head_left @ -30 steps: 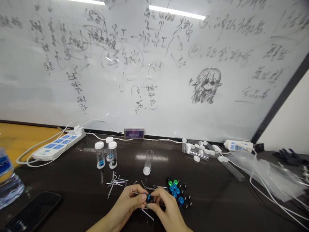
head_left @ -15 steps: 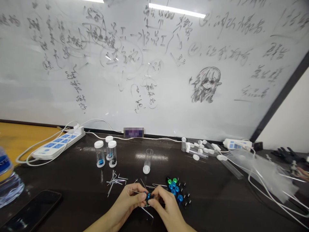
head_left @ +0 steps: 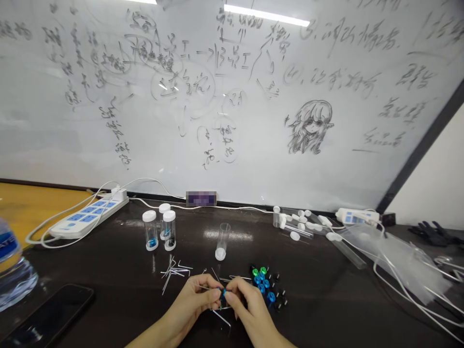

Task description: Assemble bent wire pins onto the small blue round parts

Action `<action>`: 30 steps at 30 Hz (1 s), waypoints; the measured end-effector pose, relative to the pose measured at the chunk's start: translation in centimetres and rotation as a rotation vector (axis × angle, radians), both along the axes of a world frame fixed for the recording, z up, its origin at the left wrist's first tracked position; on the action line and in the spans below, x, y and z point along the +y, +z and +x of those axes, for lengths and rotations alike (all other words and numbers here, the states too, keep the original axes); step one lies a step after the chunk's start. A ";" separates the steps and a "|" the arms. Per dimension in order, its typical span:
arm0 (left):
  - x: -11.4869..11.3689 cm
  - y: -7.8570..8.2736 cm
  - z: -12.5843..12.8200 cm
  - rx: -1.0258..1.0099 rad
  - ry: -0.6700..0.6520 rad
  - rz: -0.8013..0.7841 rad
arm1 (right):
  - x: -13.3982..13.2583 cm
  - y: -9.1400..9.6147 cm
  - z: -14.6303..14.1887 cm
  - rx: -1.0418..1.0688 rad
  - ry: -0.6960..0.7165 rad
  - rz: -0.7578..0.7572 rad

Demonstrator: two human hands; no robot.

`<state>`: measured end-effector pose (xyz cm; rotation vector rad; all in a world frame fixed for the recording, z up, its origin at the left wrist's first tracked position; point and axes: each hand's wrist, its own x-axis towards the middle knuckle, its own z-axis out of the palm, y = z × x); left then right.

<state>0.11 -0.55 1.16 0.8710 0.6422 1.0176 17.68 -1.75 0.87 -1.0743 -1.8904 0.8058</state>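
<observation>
My left hand [head_left: 192, 302] and my right hand [head_left: 251, 309] meet low in the middle, fingertips pinched around a small blue part [head_left: 224, 292]. Its shape is mostly hidden by the fingers. A thin metal rod [head_left: 203, 287] runs along my left fingers. Under the hands lies an L-shaped metal key [head_left: 222, 318]. To the right sit small round blue parts [head_left: 261, 288], green ones [head_left: 263, 270] and several black screws [head_left: 281, 297]. More L-shaped keys [head_left: 174, 270] are heaped to the left. Beyond the hands stands a clear tube [head_left: 224, 237] with a white base.
Three capped tubes [head_left: 151, 232] stand at the back left, near a power strip [head_left: 87, 217]. A phone [head_left: 50, 314] and a water bottle [head_left: 12, 270] are at the left. Loose tubes and white caps [head_left: 295, 236], plastic bags [head_left: 402, 261] and cables occupy the right.
My right fingers have shifted slightly around the blue part, and less of its dark portion shows. At the far right edge, a hand visible before is gone from view.
</observation>
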 end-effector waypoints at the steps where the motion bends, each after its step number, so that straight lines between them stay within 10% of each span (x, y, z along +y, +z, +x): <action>1: 0.0 0.0 0.0 0.000 0.004 0.002 | 0.0 0.1 0.0 0.017 -0.009 0.018; 30: 0.0 -0.4 -0.3 0.002 -0.020 0.027 | -0.2 0.0 0.0 -0.013 -0.037 0.091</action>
